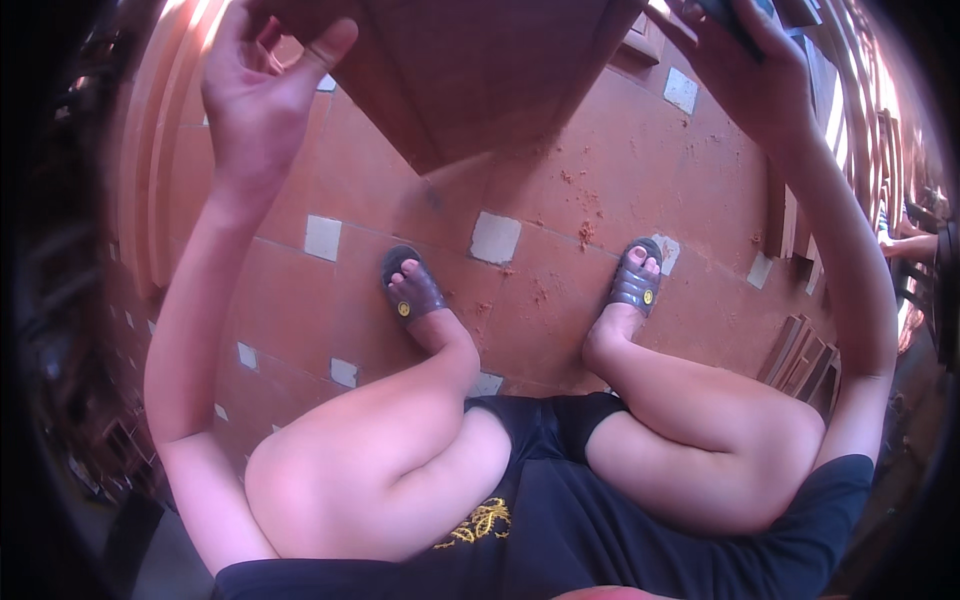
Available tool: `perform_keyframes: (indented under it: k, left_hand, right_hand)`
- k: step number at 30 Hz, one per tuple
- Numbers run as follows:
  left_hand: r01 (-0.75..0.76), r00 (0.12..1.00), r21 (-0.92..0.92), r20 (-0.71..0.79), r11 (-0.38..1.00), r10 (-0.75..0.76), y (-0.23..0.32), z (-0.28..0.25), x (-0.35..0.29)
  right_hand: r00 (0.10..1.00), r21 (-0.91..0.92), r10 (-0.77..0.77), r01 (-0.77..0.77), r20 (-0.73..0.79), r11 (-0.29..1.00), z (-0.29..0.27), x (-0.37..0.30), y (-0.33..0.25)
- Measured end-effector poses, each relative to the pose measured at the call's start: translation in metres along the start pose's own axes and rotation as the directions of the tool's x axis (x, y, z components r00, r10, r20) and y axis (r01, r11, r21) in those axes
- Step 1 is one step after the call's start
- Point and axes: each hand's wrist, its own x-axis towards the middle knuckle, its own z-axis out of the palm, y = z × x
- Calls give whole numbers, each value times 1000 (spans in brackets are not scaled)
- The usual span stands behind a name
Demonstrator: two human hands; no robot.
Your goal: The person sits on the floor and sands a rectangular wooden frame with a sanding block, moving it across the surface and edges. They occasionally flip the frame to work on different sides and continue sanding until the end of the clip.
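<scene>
A large reddish-brown wooden piece (470, 70), wide at the top of the picture and narrowing downward, stands in front of me. Its upper part is cut off by the picture's edge. My left hand (262, 85) is raised beside its left side, thumb apart from the bent fingers. Nothing shows in that palm, though the fingertips are partly cut off. Over on the right, my right hand (755, 75) is closed around a dark, smooth-sided object (738, 28). Only part of that object shows, so its kind is unclear. The right fingertips lie near the wooden piece's right edge.
Reddish floor tiles (370, 170) with small pale insets lie below, strewn with wood shavings (587, 230). Stacked wooden pieces (800, 360) lie beside my right knee. Long curved-looking wooden members (150, 190) stand at left. Another person's foot (910, 245) shows at far right.
</scene>
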Motion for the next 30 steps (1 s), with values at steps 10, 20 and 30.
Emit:
perform_keyframes:
  k: [10, 20, 30]
  left_hand:
    - [86, 994, 69, 65, 994, -90, -9, 7, 8]
    - [74, 995, 53, 58, 996, -77, 11, -7, 20]
    - [113, 991, 87, 61, 990, -118, 4, -5, 25]
  right_hand:
    - [958, -327, -161, 77, -236, 942, 31, 7, -18]
    - [925, -924, -269, 325, 267, 202, 39, 19, -30]
    - [958, -668, -275, 153, -80, 728, 63, 8, -20]
